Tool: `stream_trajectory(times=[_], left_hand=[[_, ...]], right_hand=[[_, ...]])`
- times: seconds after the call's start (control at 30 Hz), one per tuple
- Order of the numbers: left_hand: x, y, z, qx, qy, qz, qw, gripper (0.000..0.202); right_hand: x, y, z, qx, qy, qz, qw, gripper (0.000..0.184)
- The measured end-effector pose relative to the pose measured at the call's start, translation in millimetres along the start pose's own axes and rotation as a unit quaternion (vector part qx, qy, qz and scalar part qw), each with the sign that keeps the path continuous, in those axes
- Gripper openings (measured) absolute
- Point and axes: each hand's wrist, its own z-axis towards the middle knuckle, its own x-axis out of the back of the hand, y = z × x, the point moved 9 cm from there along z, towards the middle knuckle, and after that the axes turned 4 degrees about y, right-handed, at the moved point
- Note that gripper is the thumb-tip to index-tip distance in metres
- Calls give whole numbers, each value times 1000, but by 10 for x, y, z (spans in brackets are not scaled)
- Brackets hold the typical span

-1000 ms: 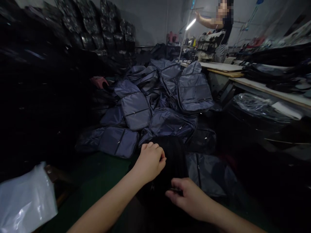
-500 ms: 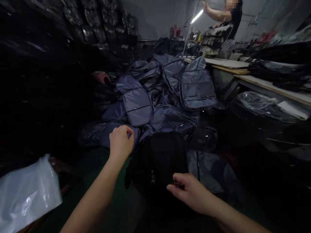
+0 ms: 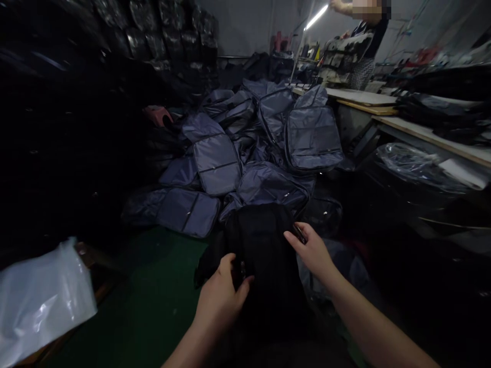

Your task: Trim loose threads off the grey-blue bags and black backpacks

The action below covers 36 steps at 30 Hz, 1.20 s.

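Head view: a black bag is held low in front of the wearer, above a green floor, with its upper edge overlapping the foot of a heap of slate-blue bags. The left hand is curled against the bag's near side, its fingers closed around a small metal zip pull. The right hand is reached to the bag's upper right edge, with its fingertips drawn together at a dark tab; whether the tab is actually pinched cannot be told. Further slate-blue bags are spread behind and to the right of the black bag, and a white plastic sack is seen at the lower left. Tall stacks of black bags are piled along the back left, and a pink stool is set beside them. On the right, a long workbench is loaded with dark bags, with clear plastic wrap bundled beneath it. At the far end, a co-worker is standing with one arm raised near a lit tube lamp.
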Motion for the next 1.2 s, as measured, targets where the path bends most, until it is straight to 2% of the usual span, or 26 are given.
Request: stream_trajectory(times=[0.07, 0.2, 0.33, 0.43, 0.57, 0.67, 0.77, 0.87, 0.97, 1.07, 1.1, 1.13, 1.2], left_hand=[[-12, -28, -48, 1, 7, -28, 1000, 47], [72, -93, -30, 8, 24, -95, 995, 33], [165, -130, 54, 29, 36, -141, 989, 29], [287, -62, 184, 5, 62, -133, 989, 29], [531, 89, 560, -51, 112, -121, 985, 26], [655, 78, 1004, -40, 140, -147, 978, 25], [580, -30, 1424, 13, 120, -214, 969, 27], [442, -110, 1612, 43, 95, -255, 961, 31], [419, -231, 1499, 69, 103, -280, 952, 35], [506, -424, 1126, 101, 148, -294, 939, 38], [491, -487, 971, 114, 145, -302, 935, 40], [419, -534, 818, 127, 115, -313, 934, 43], [134, -572, 504, 151, -9, -311, 938, 50]], right_hand=[[-113, -3, -11, 8, -24, 1, 1000, 42], [-197, -5, -10, 22, -39, 14, 999, 35], [-241, 6, -1, 40, -61, 27, 997, 34], [-268, 16, 2, 49, -74, 30, 996, 34], [-313, 10, -10, 56, -91, 35, 994, 33], [-333, -9, -20, 51, -102, 61, 992, 35], [-319, 1, 11, 33, -100, 83, 991, 33], [-257, 109, 104, -14, -69, 131, 989, 35], [-148, 351, 208, -89, -1, 197, 976, 41], [-77, 552, 265, -130, 48, 224, 965, 42], [-71, 587, 276, -133, 54, 231, 962, 41], [-71, 613, 283, -136, 57, 240, 960, 39], [-86, 632, 291, -138, 55, 257, 955, 35]])
